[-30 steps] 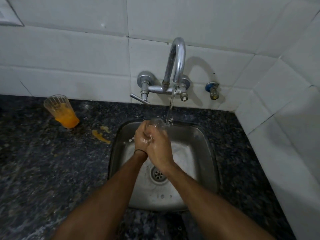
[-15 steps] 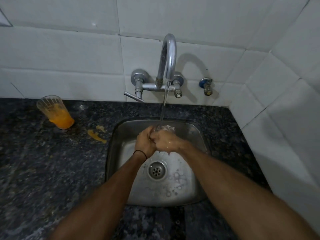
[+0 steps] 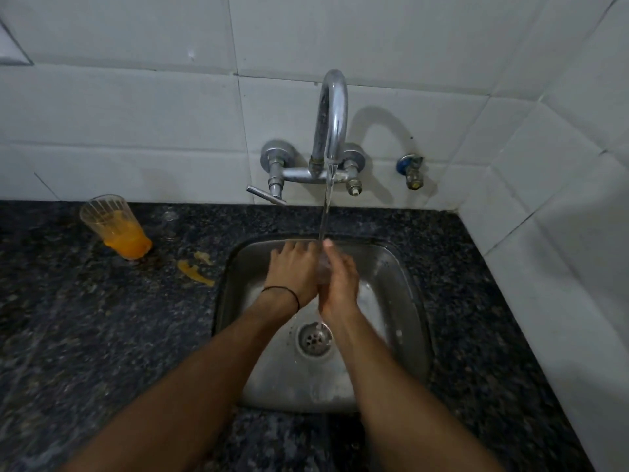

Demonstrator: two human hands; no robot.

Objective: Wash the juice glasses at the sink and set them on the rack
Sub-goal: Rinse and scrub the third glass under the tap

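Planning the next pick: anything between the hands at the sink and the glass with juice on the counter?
Nothing visible. The glass with juice stands upright on the counter, left of the sink. Between it and the left hand lie only flat orange spills. The rack isn't in view.

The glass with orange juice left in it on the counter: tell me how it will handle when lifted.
The juice glass looks thin and clear, so probably fragile. Orange juice fills only its base, so likely light and steady. An orange spill lies beside it; the outside may be sticky or slick.
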